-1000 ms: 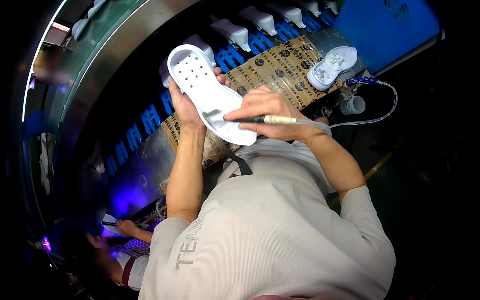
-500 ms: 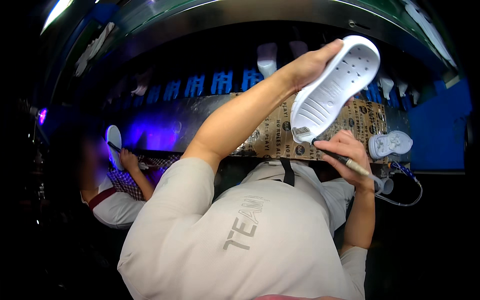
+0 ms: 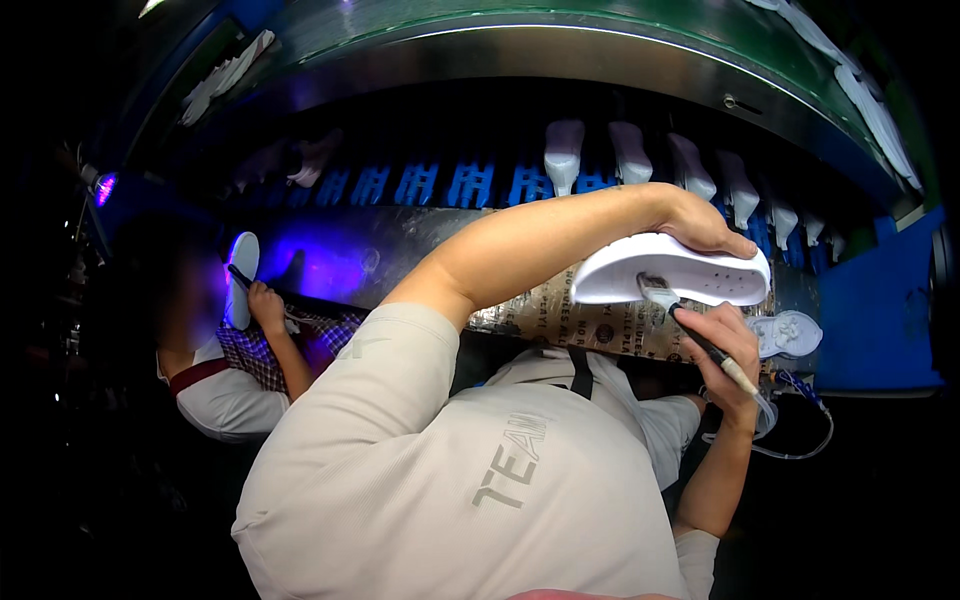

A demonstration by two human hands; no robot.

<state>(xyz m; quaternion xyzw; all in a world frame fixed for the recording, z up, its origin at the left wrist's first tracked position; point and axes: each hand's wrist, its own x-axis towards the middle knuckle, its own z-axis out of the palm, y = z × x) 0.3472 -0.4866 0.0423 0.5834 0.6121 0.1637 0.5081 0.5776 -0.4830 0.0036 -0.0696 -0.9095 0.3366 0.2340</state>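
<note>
My left hand (image 3: pixel 700 218) grips a white shoe sole (image 3: pixel 612 270) along its far edge, above the bench. The sole is tilted so that its hollowed side, with small holes at the right end, faces me. My right hand (image 3: pixel 728 350) is closed round a brush (image 3: pixel 707 349) with a dark handle and a clear tube at its rear end. The brush's bristles touch the inside of the sole, left of its middle. To the right of that hand, a white sole-like piece (image 3: pixel 790 334) lies on the bench.
Printed brown cardboard (image 3: pixel 545 318) covers part of the metal bench (image 3: pixel 400 240). Behind it, white shoe parts (image 3: pixel 631 155) stand in a row of blue holders (image 3: pixel 470 184). At left, another person's hand (image 3: pixel 266 306) holds a brush against a white sole (image 3: pixel 240 275).
The sole has swung from steeply slanted to nearly level, lower and nearer my right hand. My brush has moved from the sole's lower end to its inner surface.
</note>
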